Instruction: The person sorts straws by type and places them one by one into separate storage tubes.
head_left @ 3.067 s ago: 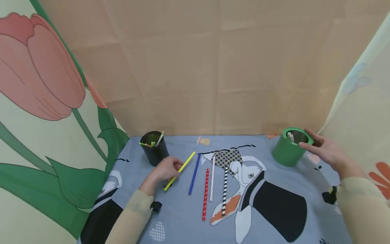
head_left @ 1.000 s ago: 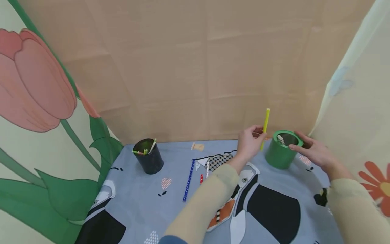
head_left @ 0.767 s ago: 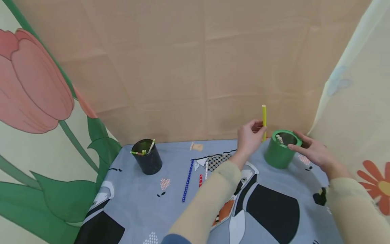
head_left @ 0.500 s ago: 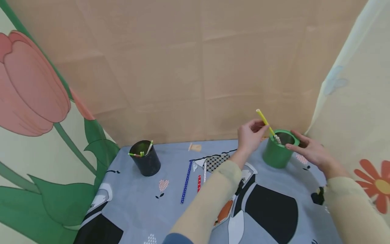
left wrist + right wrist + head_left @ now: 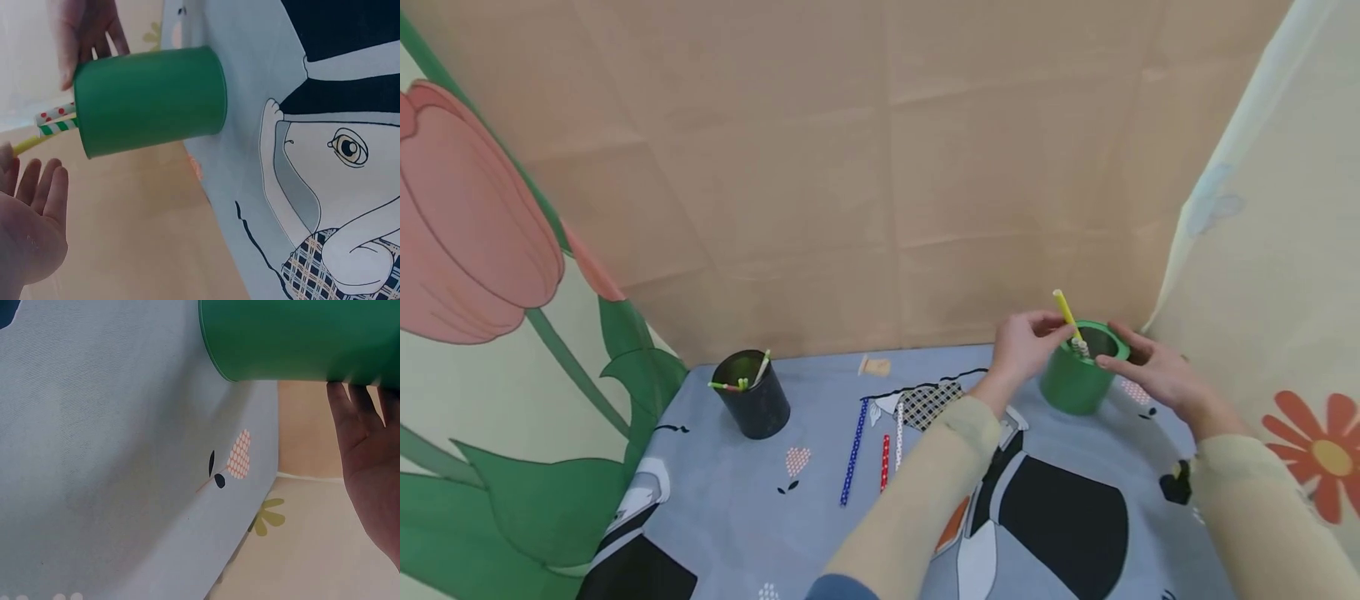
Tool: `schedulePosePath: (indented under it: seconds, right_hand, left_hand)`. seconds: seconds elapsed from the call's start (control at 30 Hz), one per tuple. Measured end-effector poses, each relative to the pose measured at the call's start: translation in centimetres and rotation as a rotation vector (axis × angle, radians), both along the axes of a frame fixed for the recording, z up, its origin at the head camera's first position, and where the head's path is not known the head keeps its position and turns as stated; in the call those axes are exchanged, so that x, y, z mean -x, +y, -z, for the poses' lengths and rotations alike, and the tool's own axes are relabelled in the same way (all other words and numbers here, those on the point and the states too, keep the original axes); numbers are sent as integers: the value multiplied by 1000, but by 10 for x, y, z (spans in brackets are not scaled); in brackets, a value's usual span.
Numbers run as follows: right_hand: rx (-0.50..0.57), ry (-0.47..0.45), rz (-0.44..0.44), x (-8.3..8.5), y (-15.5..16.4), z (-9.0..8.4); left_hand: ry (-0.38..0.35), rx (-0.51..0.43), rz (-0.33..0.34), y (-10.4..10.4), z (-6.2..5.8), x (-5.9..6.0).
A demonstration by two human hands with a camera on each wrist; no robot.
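**Yellow straw lands in the green cup**

Carried over from the cloth beside the black cup, the yellow straw (image 5: 1064, 310) now stands tilted in the green cup (image 5: 1075, 379), its lower end inside among the striped and dotted straws (image 5: 55, 120) and its top leaning out over the rim.

The cloth-covered table (image 5: 737, 500) offers a soft footing, so a nudge from either hand could likely tip the cup and spill every straw. A long straw leaning this far could also slide back out.

The left hand (image 5: 1026, 343) sits at the cup's near rim; in the left wrist view its fingers (image 5: 44, 187) are straight and released, gripping nothing. The right hand (image 5: 1142, 367) rests relaxed fingers (image 5: 359, 419) against the far rim, steadying the cup without closing round it.

Blue and red dotted straws (image 5: 853, 450) lie on the cloth.
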State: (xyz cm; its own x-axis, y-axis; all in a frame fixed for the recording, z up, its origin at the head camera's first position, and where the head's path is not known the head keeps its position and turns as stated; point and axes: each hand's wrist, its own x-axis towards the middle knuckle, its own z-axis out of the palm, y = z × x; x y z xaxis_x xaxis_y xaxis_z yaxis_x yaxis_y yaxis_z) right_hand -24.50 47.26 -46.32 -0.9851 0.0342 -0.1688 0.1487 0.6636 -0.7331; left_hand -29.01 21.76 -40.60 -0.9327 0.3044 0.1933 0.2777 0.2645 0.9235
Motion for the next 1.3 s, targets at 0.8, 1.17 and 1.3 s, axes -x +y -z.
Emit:
schedulePosePath:
  seconds: [0.8,1.17,1.3]
  right_hand:
    - [-44,66,-26,14,4,3]
    - [-64,62,-51,14,13,-1]
    - [-71,77,-42,13,18,1]
  left_hand:
    - [0,-85,44,-66,24,16]
    - [26,60,120,-169,39,15]
    - [60,161,139,-207,53,18]
